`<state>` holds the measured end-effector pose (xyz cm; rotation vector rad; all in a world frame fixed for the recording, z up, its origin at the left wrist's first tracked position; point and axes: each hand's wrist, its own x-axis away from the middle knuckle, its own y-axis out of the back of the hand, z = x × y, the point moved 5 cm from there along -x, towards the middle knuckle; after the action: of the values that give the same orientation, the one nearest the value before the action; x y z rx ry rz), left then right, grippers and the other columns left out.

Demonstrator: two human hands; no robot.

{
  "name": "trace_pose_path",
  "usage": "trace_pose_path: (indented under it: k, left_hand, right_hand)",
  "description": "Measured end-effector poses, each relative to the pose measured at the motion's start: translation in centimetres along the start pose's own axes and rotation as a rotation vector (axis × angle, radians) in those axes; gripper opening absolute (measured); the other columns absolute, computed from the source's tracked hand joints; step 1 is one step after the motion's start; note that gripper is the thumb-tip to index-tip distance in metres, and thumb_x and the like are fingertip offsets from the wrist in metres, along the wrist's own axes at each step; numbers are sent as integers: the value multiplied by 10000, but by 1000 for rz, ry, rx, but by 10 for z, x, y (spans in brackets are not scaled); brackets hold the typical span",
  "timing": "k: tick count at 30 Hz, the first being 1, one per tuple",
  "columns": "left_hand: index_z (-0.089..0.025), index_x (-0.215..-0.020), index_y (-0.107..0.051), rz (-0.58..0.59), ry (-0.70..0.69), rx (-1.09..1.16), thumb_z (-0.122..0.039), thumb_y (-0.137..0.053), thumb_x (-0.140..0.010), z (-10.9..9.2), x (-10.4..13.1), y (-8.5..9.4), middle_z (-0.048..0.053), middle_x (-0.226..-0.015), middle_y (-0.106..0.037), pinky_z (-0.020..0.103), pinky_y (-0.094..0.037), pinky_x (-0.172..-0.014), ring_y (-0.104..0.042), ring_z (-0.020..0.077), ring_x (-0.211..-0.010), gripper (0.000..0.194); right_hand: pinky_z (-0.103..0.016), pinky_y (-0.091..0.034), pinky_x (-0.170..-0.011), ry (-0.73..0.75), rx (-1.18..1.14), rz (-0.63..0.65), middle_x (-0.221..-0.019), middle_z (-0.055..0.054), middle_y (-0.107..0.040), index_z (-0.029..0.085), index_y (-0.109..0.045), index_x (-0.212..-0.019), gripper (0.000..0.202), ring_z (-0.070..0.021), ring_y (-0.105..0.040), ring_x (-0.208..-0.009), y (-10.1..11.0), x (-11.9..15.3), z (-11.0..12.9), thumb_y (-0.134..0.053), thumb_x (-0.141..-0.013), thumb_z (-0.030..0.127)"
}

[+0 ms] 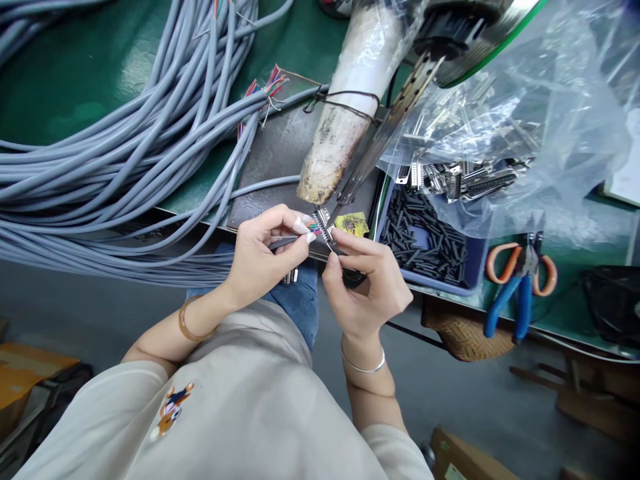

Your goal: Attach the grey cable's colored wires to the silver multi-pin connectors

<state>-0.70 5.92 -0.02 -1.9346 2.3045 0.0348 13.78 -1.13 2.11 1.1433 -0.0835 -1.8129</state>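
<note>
Near the front edge of the metal plate [280, 143], my left hand [267, 253] pinches the end of a grey cable with thin coloured wires fanned out. Those wires meet a metal connector [323, 223] between my hands. My right hand [367, 277] closes its thumb and fingertips at the connector's right side. The soldering iron tip and its slotted metal shaft [370, 157] point down just above the connector. Beside the shaft, a white wrapped tube [340, 120] ends close over the same spot. A yellow sponge piece [351, 225] lies right of the connector.
Grey cables [150, 153] spread across the left. At the right are a blue bin [435, 280] of short black sleeves, a plastic bag [565, 133] with metal connectors, blue-handled cutters [523, 307] and orange-handled scissors [501, 263]. A solder spool [500, 40] hangs at the top.
</note>
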Motion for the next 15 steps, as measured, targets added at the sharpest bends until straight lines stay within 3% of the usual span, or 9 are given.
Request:
trace_pose_path:
  k: [4, 15]
  left_hand:
    - [-170, -766, -643, -7, 30, 16, -223, -775, -791, 1, -1, -1, 39, -871, -762, 210, -589, -680, -730, 127, -774, 145]
    - [-175, -768, -644, -43, -38, 10, -174, -744, -802, -5, -2, -3, 24, -850, -749, 197, -543, -619, -683, 100, -705, 106]
  right_hand:
    - [-333, -656, -787, -43, -27, -21, -1069, -29, -798, 234, -630, -909, 167, -181, -779, -921, -1, -4, -3, -714, -873, 95]
    - [-340, -643, -824, 2, 32, -50, -1026, -16, -807, 230, -666, -893, 185, -176, -777, -918, 0, -13, 3, -765, -840, 83]
